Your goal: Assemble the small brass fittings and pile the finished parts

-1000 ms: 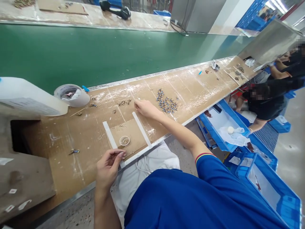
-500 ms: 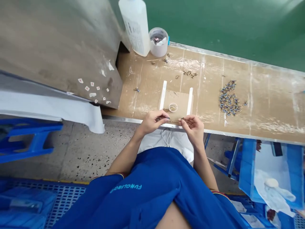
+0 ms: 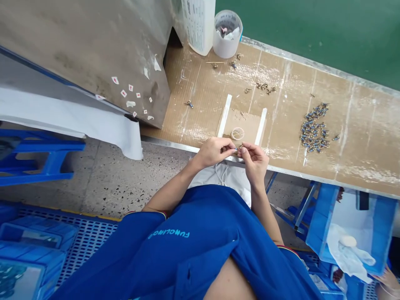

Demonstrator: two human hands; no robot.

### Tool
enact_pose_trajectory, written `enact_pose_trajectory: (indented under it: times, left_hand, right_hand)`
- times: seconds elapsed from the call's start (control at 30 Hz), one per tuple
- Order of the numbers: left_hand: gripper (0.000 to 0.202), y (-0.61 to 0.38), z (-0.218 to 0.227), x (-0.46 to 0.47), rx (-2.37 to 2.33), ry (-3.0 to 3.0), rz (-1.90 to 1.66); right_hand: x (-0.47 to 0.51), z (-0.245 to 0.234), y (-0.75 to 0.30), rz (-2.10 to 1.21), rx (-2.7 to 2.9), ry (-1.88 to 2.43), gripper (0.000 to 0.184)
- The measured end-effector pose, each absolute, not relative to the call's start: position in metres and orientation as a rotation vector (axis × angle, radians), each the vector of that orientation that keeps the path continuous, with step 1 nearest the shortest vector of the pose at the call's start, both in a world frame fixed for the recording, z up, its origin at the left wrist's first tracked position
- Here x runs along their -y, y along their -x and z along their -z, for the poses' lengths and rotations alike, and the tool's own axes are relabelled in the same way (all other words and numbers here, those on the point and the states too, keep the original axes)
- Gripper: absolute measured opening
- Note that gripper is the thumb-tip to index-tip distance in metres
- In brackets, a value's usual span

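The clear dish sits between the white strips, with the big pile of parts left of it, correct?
Not quite: in the head view, the big pile lies right of the clear dish, which does sit between the white strips.

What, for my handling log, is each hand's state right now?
Left hand: closed, pinching a tiny blue piece.
Right hand: closed, pinching a small brass-coloured piece.

Bench top [image 3: 365, 133] cardboard-like, glossy under clear film; small parts [image 3: 315, 144] shiny, metallic-looking; bottle [image 3: 198, 25] translucent plastic; housing [image 3: 103, 41] dull, smudged metal; green belt [image 3: 312, 25] smooth; shirt [image 3: 203, 221] matt cloth; bin [image 3: 321, 221] blue plastic.
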State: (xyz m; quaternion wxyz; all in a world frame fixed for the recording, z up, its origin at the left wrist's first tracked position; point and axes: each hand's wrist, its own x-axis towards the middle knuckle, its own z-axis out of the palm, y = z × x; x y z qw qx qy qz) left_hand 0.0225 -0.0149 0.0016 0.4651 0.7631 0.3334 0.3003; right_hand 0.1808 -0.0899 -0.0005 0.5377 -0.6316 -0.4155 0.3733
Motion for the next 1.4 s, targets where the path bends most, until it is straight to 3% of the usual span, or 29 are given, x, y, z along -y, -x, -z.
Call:
enact_pose_trajectory:
  times: [1.13,1.4]
  left_hand:
    - [0.027,-0.020,0.016,0.018,-0.758,-2.316,-0.745]
    - [0.021,-0.020,0.011,0.017,-0.760,-2.226,-0.717]
  right_hand:
    - [0.093,0.004,-0.187,-0.936,1.216,1.540,0.016]
    - [0.091,-0.005,-0.188,-0.880,1.374,1.533,0.013]
